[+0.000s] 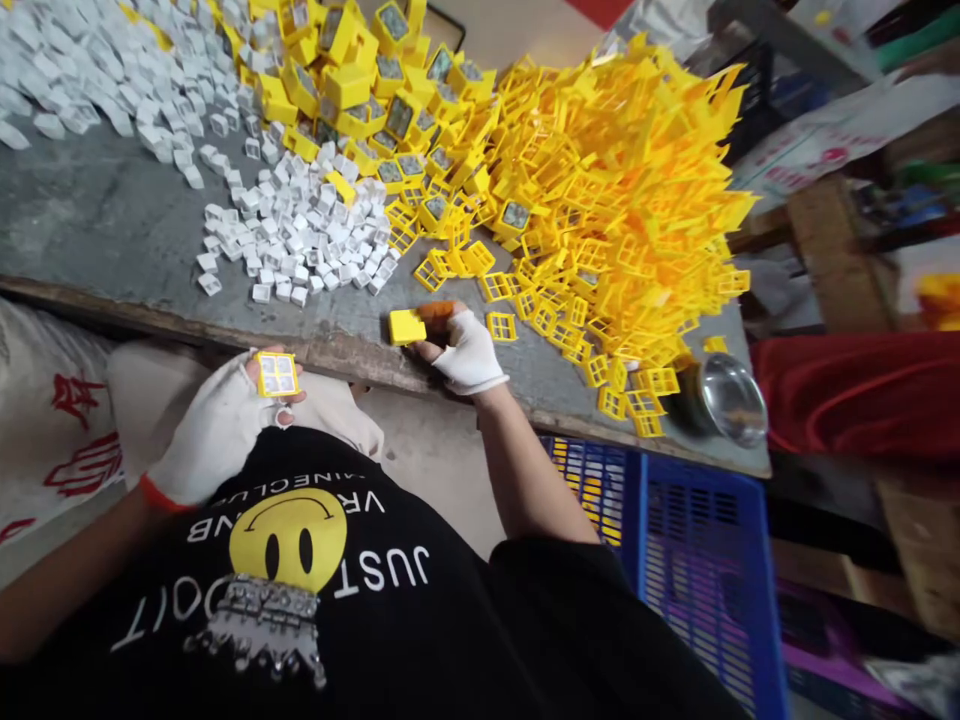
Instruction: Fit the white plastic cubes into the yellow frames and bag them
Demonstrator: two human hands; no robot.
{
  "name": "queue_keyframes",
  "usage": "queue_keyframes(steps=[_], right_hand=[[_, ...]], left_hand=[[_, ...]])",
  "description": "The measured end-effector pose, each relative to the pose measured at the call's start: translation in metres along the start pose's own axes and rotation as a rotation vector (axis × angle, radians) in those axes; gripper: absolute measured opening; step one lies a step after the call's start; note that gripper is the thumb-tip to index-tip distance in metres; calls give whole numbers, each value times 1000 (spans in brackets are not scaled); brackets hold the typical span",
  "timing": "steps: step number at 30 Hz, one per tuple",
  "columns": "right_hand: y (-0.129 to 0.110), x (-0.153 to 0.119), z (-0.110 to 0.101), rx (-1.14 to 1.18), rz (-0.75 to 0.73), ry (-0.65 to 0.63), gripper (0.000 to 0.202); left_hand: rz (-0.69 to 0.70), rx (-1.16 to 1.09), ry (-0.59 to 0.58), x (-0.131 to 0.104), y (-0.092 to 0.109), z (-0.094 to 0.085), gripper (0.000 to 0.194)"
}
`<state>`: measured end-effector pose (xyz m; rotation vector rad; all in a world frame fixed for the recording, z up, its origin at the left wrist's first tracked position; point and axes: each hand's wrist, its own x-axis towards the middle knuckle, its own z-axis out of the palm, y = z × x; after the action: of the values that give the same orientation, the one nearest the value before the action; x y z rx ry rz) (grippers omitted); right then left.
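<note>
My left hand (225,420), in a white glove with bare fingertips, holds a yellow frame with white squares (277,374) in its four openings, just off the table's front edge. Between the fingers and thumb of my right hand (461,345), gloved the same way, is a solid yellow block (406,327) above the edge. A pile of small white cubes (300,225) lies beyond my hands. To its right spreads a tall heap of yellow frames (607,170). Yellow blocks with grey patterned faces (367,75) are heaped at the back.
The grey table (90,220) has a worn wooden front edge. More white pieces (142,70) cover its back left. A round metal bowl (733,398) stands at the right corner, above blue crates (705,560). White sacks (52,410) stand at left.
</note>
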<state>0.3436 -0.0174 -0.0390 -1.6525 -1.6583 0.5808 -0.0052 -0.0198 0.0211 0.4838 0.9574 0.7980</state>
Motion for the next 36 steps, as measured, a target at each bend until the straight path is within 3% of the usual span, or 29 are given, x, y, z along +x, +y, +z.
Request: queue_keyframes(steps=[3, 6, 9, 12, 16, 18, 21, 23, 25, 27, 32, 36], right_hand=[[-5, -17, -12, -171, 58, -40, 45], [-25, -12, -21, -432, 142, -32, 42], [-54, 3, -12, -697, 240, -99, 45], [-79, 16, 1, -865, 230, -219, 48], [-86, 21, -4, -712, -35, -347, 53], [-80, 21, -11, -626, -98, -324, 59], [-73, 22, -12, -674, 32, -219, 60], [-73, 23, -4, -768, 122, -209, 63], [-77, 22, 6, -805, 117, -231, 62], [-85, 19, 13, -719, 3, -251, 60], [-117, 4, 26, -255, -410, -258, 71], [-135, 0, 42, -121, -477, -241, 71]], left_hand=[[-3, 3, 3, 0, -1, 1, 24], [-11, -25, 5, 0, -3, 2, 22], [14, -62, 17, 0, -5, 1, 18], [27, -84, 29, -1, -7, -2, 18], [26, -76, 22, -4, -6, -6, 24], [25, -73, 12, -4, -5, -7, 25], [24, -73, 5, -2, -6, -8, 28], [34, -74, -10, -1, -7, -8, 30], [43, -83, -25, -1, -8, -6, 30], [31, -102, -32, -2, -9, -5, 30], [60, -155, -109, -2, -13, -4, 33], [83, -192, -151, 0, -16, -6, 33]])
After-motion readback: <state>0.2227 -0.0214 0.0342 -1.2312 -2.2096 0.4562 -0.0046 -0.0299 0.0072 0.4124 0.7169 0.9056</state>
